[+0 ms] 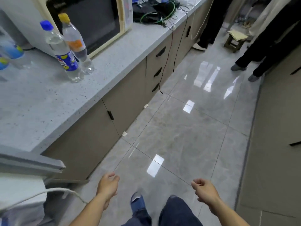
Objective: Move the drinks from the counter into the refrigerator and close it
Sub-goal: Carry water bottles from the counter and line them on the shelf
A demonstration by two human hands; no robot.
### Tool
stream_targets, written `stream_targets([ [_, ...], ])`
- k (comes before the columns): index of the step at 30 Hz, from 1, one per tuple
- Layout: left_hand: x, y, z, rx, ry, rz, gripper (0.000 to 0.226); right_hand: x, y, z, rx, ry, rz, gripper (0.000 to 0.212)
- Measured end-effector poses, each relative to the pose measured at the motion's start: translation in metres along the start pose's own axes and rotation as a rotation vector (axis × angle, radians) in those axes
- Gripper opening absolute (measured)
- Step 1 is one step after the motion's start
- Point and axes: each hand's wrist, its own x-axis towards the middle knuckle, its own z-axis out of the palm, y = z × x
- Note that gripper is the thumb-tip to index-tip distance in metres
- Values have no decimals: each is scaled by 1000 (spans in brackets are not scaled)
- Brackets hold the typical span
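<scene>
Left hand: the left hand (108, 185) hangs low over the floor, near the bottom of the view, fingers loosely curled and holding nothing.
Right hand: the right hand (204, 190) hangs at about the same height to the right — fingers loosely curled too, nothing in them.
Legs: a blue shoe (137, 203) and dark trousers show between the two arms, pointing along the floor (187, 128).
Refrigerator: the grey and white edge at the near left looks like the refrigerator (31, 162), beside the counter end; I cannot tell from here whether its door stands open, and its inside is hidden.
Counter: the speckled grey counter (48, 103) runs from near left to far right.
Drinks: two clear bottles stand upright and touching in front of the microwave (91, 22) — the blue-capped bottle (61, 53) nearer, the yellow-capped bottle (75, 43) just behind it. At the far left edge more blue-labelled bottles (11, 49) show, blurred.
Drinks and fingers: both hands are well apart from the bottles, which sit farther off and to the left.
Progress: at least two drinks are left on the counter, so carrying and closing remain, as I judge it.
Far end: tangled cables (156, 12) lie past the microwave; other people's legs stand at the far right.
</scene>
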Motion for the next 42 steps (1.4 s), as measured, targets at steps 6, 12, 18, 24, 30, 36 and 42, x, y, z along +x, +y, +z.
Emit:
stream_targets([
  [6, 7, 47, 18, -139, 112, -24, 17, 73, -33, -28, -119, -31, -4, 9],
  [12, -9, 59, 35, -226, 303, -160, 17, 143, -78, -44, -243, -111, -79, 18],
  [18, -31, 62, 50, -349, 412, -289, 20, 189, -154, -15, -348, -291, -161, 9],
  [24, -44, 47, 42, -477, 544, -368, 26, 170, -245, 52, -430, -500, -356, 14],
  [30, -32, 41, 28, -579, 618, -455, 29, 122, -327, 111, -519, -677, -487, 15],
  [36, -1, 93, 1, -654, 618, -405, 23, 75, -404, 162, -562, -776, -656, 13],
  [42, 29, 184, -68, -835, 652, -88, 15, 13, -486, 235, -563, -871, -936, 5],
])
